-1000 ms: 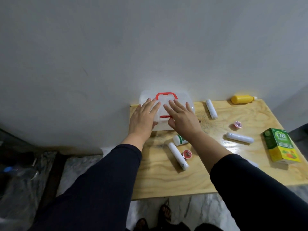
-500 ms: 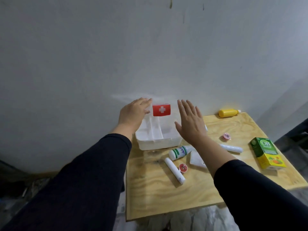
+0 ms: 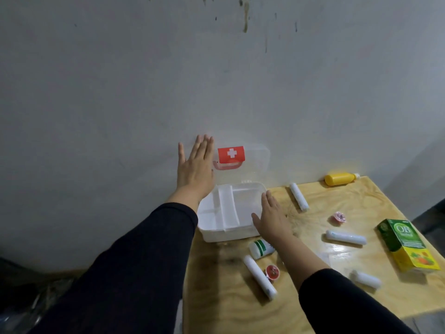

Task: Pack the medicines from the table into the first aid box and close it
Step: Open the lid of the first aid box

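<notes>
We are just starting: first aid box (image 3: 228,214) sitting open at the table's (image 3: 313,297) far-left corner, seemingly empty, lid (image 3: 250,162) up. Left hand (image 3: 195,172) and right hand (image 3: 273,219) are both spread, holding nothing. All medicines, e.g. the yellow bottle (image 3: 339,179), are lying unpacked.

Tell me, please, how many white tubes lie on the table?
4: far tube near the wall, middle-right tube, near-right tube, front tube. The forearm may hide others.
</notes>
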`<state>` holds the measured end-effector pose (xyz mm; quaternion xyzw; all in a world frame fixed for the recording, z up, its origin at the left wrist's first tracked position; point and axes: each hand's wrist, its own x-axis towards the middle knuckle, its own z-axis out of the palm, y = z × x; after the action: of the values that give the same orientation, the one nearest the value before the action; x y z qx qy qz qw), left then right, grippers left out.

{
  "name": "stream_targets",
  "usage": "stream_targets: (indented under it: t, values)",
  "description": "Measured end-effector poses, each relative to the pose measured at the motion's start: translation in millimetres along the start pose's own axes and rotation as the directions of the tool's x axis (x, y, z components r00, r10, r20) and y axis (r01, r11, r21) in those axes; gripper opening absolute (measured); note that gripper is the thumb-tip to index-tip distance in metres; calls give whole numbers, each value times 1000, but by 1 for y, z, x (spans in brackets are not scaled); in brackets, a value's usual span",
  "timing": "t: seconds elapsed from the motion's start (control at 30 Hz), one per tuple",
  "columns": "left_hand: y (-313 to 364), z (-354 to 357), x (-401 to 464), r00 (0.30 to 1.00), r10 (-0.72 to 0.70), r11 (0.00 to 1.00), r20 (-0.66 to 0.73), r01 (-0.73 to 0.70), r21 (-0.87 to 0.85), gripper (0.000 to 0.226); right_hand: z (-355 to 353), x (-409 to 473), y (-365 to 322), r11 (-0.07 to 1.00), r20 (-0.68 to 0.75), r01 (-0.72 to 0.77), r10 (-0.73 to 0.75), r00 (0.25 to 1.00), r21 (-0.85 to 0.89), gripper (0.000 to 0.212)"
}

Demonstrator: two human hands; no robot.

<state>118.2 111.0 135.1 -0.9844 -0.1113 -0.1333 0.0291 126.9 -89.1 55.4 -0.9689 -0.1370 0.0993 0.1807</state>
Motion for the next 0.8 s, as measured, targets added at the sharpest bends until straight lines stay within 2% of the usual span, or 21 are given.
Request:
stream_targets:
  t: [0.33,0.47,0.67,0.8]
  values:
    - [9,-3,2,1000,-24,997,6,25,-72,73,-6,-3,9,1000,32,17,-16,999,-19,75]
    - [19,-11,-4,1000,12,993,-10,-13,-114,69,-22,-6,16,998,29,18,-16,999,-65,71]
    - [67,-15,-25,980,197,950,-1,-192,-245,63,-47,-37,46,995,4,-74,74,997,-64,65]
    - [120,-8,-44,911,375,887,168,-301,-350,63,-64,-72,83,981,-8,-169,169,986,-92,56]
